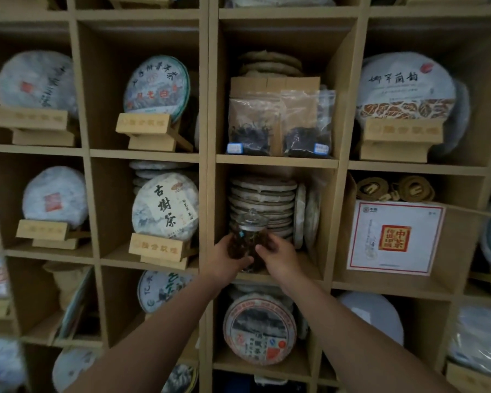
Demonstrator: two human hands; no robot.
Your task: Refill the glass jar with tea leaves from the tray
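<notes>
A clear glass jar [249,235] with a knobbed glass lid holds dark tea leaves. It stands at the front of a middle shelf compartment, before a stack of wrapped tea cakes [262,202]. My left hand [229,258] grips the jar's left side and my right hand [278,258] grips its right side, fingers curled round the glass. The lid sits on the jar. No tray is in view.
A wooden shelf wall [207,165] fills the view, with tea cakes on stands in most compartments. Two clear bags of loose tea [278,129] stand in the compartment above the jar. A white box with a red seal [393,236] sits to the right.
</notes>
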